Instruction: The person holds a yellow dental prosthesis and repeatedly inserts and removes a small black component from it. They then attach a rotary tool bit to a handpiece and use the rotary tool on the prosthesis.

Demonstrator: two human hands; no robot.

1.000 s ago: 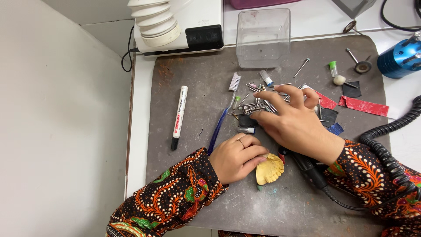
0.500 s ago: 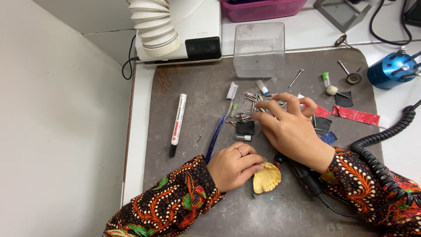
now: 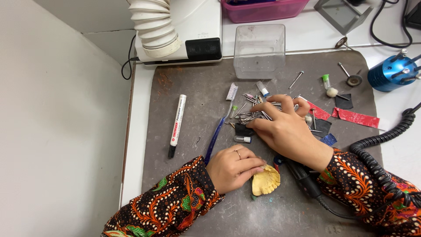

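My left hand rests on the grey mat and grips a yellow, shell-shaped cast by its edge. My right hand lies flat over a heap of small metal burs, its fingertips spread among them; I cannot see anything held in it. A black rotary handpiece lies under my right wrist, its coiled cord running off to the right.
A white marker and a blue toothbrush lie left of the burs. A clear plastic box stands behind them, by a white suction hose. Red strips, black squares and a blue bur stand are on the right.
The view has shifted slightly. My right hand's fingers have moved a little among the burs; my left hand still holds the yellow cast in the same place.
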